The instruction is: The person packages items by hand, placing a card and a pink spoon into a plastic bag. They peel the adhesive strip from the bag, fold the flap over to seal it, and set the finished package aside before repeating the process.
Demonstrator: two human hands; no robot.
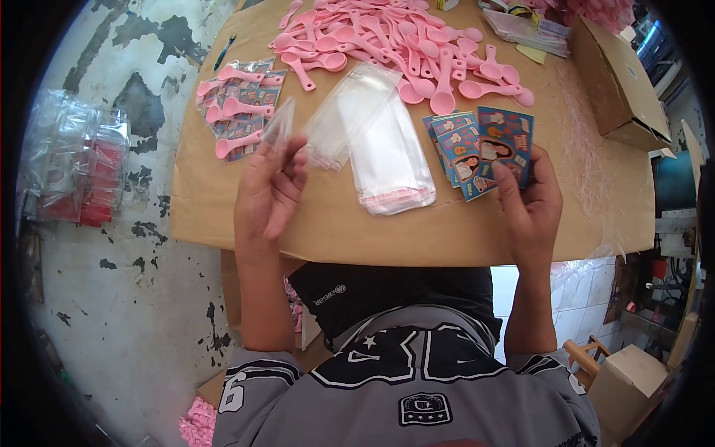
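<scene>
My left hand pinches a clear plastic bag above the table's left part. Between thumb and fingers, my right hand holds a blue printed card with a person's picture on it. A stack of similar cards lies just left of that hand, partly under the held card. Clear plastic bags lie in a pile between my hands, with more bags fanned out beside them. At the left, packed bags with cards inside have pink spoons on them.
A heap of pink spoons covers the table's far middle. A pen lies at the far left of the brown table. An open cardboard box and plastic packs are at the far right. Plastic-wrapped bundles stand left of the table.
</scene>
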